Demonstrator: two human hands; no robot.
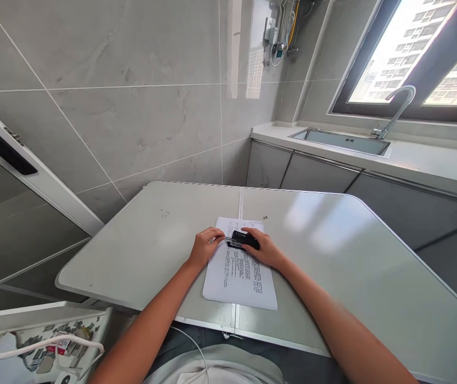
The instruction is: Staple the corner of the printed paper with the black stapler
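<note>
A printed sheet of paper (239, 277) lies on the grey folding table (152, 250) in front of me. A black stapler (244, 239) rests on the upper part of the sheet. My right hand (266, 249) is curled around the stapler from the right. My left hand (205, 246) has its fingers pinched at the stapler's silver front end, where a thin metal strip shows. Both forearms reach in from the bottom of the view.
A small loose metal bit (265, 217) lies on the table beyond the paper. A counter with a sink (340, 140) and tap (396, 109) runs along the right wall under a window. A white basket of small items (40, 341) stands at the lower left.
</note>
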